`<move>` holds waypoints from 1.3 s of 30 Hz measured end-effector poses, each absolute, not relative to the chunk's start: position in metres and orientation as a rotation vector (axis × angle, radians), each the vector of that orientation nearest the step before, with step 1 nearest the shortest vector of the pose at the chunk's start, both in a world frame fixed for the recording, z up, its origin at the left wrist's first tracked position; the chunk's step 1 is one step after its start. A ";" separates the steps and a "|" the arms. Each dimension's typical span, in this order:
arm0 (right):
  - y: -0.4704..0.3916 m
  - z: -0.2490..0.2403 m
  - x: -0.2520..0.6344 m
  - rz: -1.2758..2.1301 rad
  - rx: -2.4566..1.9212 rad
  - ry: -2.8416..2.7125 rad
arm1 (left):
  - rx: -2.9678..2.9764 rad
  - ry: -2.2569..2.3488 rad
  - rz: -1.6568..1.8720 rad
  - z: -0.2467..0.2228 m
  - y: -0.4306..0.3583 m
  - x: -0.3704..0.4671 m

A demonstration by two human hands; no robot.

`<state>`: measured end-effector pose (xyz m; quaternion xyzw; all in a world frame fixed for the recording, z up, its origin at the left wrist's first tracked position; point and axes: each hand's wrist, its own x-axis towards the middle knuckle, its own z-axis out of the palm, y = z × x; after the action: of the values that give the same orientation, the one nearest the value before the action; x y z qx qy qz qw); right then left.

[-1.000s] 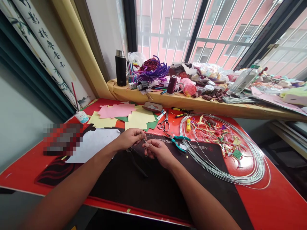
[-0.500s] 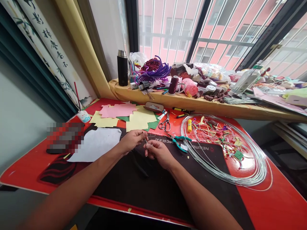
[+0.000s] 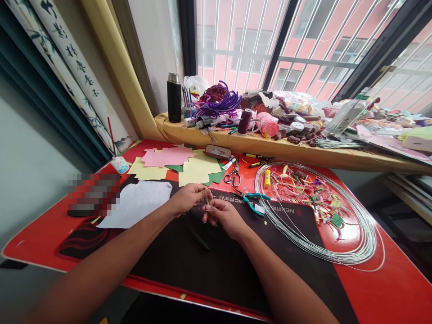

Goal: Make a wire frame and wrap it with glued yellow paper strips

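Head view: thin silvery wire piece (image 3: 207, 203) held above black mouse mat (image 3: 222, 270), between near and far edges of red desk (image 3: 374, 288). Left hand (image 3: 191, 198) pinches upper part; right hand (image 3: 220, 213) pinches lower down, other fingers curled. Over last second, left fingertips edged slightly toward right hand; wire stays pinched, likely fine adjusting. Black-handled tool (image 3: 200, 237) lies below hands, unmoved. Teal-handled pliers (image 3: 254, 206) lie beyond right hand; large silvery wire coil (image 3: 370, 236) toward desk's right edge.
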<state>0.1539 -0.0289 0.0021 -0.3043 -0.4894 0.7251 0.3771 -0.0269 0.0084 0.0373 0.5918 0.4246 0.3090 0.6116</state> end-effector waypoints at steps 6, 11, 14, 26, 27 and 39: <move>-0.030 0.001 0.153 1.849 -0.789 -1.251 | 1.403 0.977 0.673 0.044 0.004 -0.027; -0.030 -0.001 0.152 1.831 -0.771 -1.234 | 1.406 0.992 0.668 0.048 0.003 -0.025; -0.030 -0.002 0.152 1.819 -0.763 -1.242 | 1.425 1.007 0.664 0.050 0.004 -0.022; -0.030 -0.002 0.152 1.807 -0.758 -1.276 | 1.411 1.013 0.634 0.049 0.005 -0.021; -0.030 -0.002 0.152 1.804 -0.756 -1.280 | 1.409 1.012 0.638 0.049 0.005 -0.021; -0.033 0.001 0.148 1.822 -0.763 -1.280 | 1.429 0.976 0.513 0.062 0.011 -0.030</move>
<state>0.1478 -0.0333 0.0011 -0.2993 -0.5023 0.7148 0.3836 -0.0299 0.0108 0.0616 0.6213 0.4244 0.2231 0.6198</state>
